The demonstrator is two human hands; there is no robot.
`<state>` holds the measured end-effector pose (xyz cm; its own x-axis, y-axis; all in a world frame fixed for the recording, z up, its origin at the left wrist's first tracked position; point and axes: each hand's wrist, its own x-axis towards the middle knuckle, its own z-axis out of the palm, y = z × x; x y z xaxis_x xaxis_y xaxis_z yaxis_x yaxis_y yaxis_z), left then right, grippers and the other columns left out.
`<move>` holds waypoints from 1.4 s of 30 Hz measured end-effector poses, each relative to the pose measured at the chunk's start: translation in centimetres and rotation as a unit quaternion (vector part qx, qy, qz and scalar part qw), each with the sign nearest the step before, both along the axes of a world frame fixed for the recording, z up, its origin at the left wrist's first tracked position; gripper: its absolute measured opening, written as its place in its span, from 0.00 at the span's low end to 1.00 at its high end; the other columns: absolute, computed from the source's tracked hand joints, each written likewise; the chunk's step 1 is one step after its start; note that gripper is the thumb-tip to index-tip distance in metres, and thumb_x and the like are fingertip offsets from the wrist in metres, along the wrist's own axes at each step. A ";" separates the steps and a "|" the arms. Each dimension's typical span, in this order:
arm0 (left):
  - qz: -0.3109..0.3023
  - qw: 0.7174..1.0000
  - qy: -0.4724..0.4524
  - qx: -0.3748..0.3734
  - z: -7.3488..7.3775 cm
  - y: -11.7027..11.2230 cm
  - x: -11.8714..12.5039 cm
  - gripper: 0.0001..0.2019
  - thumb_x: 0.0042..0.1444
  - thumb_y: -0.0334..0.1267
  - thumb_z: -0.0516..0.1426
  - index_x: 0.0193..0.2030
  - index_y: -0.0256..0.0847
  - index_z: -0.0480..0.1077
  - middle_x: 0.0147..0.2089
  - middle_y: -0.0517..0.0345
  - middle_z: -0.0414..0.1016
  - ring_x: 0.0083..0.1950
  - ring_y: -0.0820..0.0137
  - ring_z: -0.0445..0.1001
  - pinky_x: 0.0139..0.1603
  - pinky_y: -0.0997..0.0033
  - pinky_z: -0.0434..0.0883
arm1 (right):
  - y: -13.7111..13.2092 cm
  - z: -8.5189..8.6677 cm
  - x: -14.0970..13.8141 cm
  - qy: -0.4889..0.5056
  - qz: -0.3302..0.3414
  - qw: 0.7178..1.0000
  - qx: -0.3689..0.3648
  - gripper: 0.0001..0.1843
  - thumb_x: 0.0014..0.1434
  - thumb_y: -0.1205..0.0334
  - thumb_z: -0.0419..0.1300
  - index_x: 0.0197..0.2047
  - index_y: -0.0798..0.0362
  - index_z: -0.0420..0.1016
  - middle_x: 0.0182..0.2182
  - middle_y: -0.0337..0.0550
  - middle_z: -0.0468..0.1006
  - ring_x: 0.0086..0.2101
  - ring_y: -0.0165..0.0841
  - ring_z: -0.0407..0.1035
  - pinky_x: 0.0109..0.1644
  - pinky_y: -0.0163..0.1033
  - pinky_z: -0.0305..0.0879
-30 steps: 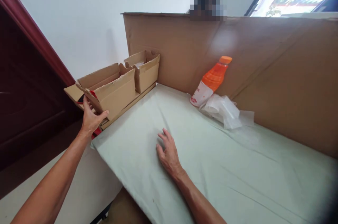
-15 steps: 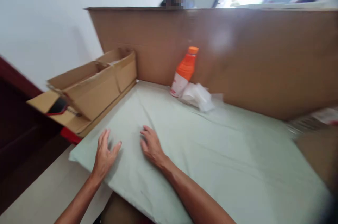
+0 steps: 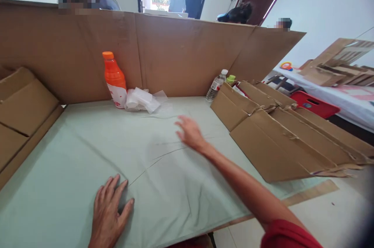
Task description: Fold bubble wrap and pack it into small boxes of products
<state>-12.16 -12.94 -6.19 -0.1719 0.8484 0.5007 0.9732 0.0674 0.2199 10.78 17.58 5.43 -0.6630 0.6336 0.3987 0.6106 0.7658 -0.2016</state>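
My left hand (image 3: pixel 109 209) rests on the pale green cloth (image 3: pixel 163 185) over the table, palm down with fingers spread. My right hand (image 3: pixel 190 133) hovers or lies over the cloth farther forward, fingers apart and slightly curled, slightly blurred; whether it touches the cloth I cannot tell. Neither hand holds anything. Creases run across the cloth between the hands. Beyond them stands an orange bottle (image 3: pixel 115 80) with an orange cap and white label. Crumpled clear plastic wrapping (image 3: pixel 143 100) lies against its right side.
A cardboard wall (image 3: pixel 181 53) closes off the table's back. Open cardboard boxes (image 3: pixel 271 142) line the right edge, with a clear water bottle (image 3: pixel 216 86) at their far end. Another cardboard box (image 3: pixel 26 100) stands left. People are behind the wall; a red chair (image 3: pixel 314 104) is at right.
The view has swung to the right, bringing the right-hand boxes and water bottle into sight. My right hand has moved forward and right, away from my left hand, which now lies flatter.
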 end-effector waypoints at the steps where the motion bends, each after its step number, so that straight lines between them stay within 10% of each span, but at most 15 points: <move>1: -0.017 1.000 0.002 0.000 0.1 0.5 0.9 0.20 0.64 0.43 0.54 0.60 0.41 0.68 0.65 0.40 0.70 0.67 0.47 0.65 0.64 0.41 0.62 | 2.8 1.7 3.0 0.011 -0.043 0.999 0.017 0.18 0.56 0.69 0.64 0.50 0.56 0.76 0.61 0.66 0.71 0.61 0.57 0.62 0.62 0.65 0.55; 7: -0.094 0.995 -0.016 -0.001 0.6 2.8 4.4 0.20 0.61 0.39 0.57 0.60 0.44 0.69 0.66 0.46 0.70 0.68 0.51 0.65 0.67 0.46 0.60 | 13.5 9.6 16.8 0.072 -0.294 0.937 0.175 0.18 0.64 0.49 0.57 0.40 0.57 0.74 0.47 0.74 0.76 0.56 0.60 0.65 0.54 0.69 0.50; 13: -0.087 0.994 -0.061 -0.003 1.1 3.1 4.8 0.18 0.60 0.38 0.58 0.58 0.46 0.71 0.65 0.47 0.72 0.67 0.52 0.68 0.66 0.42 0.64 | 15.1 10.0 18.6 0.049 -0.247 0.955 0.156 0.32 0.63 0.38 0.54 0.14 0.47 0.60 0.11 0.37 0.56 0.28 0.43 0.71 0.42 0.58 0.57; 16: -0.073 0.992 -0.103 0.010 1.3 2.8 4.7 0.17 0.61 0.37 0.57 0.57 0.46 0.71 0.64 0.47 0.73 0.65 0.52 0.70 0.64 0.41 0.67 | 12.9 9.4 15.8 0.026 -0.180 0.970 0.161 0.31 0.64 0.42 0.55 0.14 0.47 0.62 0.09 0.34 0.51 0.23 0.38 0.67 0.41 0.53 0.56; 23: 0.027 0.966 -0.256 0.027 2.4 1.9 4.6 0.23 0.64 0.42 0.56 0.65 0.43 0.65 0.64 0.42 0.71 0.64 0.53 0.72 0.61 0.45 0.73 | 0.1 10.2 7.7 -0.047 0.037 0.987 0.152 0.08 0.63 0.65 0.59 0.32 0.49 0.78 0.26 0.41 0.80 0.29 0.35 0.72 0.53 0.51 0.62; 29: 0.066 0.931 -0.357 0.023 4.6 0.5 3.2 0.38 0.59 0.46 0.61 0.73 0.46 0.52 0.71 0.42 0.61 0.68 0.51 0.67 0.67 0.43 0.68 | -7.2 12.5 6.2 0.090 0.220 0.971 -0.016 0.06 0.67 0.58 0.59 0.42 0.48 0.78 0.34 0.38 0.83 0.35 0.33 0.76 0.61 0.50 0.63; 35: 0.092 0.899 -0.426 0.038 4.5 -0.1 1.5 0.40 0.55 0.47 0.64 0.72 0.44 0.54 0.67 0.41 0.64 0.66 0.53 0.68 0.69 0.45 0.65 | -4.4 4.9 6.6 0.227 -0.013 0.940 -0.254 0.16 0.62 0.46 0.61 0.44 0.47 0.80 0.38 0.45 0.85 0.41 0.42 0.79 0.49 0.48 0.74; 42: 0.127 0.868 -0.479 0.034 2.9 2.3 1.1 0.30 0.49 0.53 0.66 0.56 0.40 0.69 0.53 0.44 0.77 0.56 0.51 0.76 0.60 0.48 0.72 | -7.2 -3.0 1.7 0.264 0.067 0.855 -0.440 0.26 0.67 0.40 0.49 0.53 0.47 0.78 0.49 0.45 0.82 0.53 0.46 0.74 0.59 0.50 0.71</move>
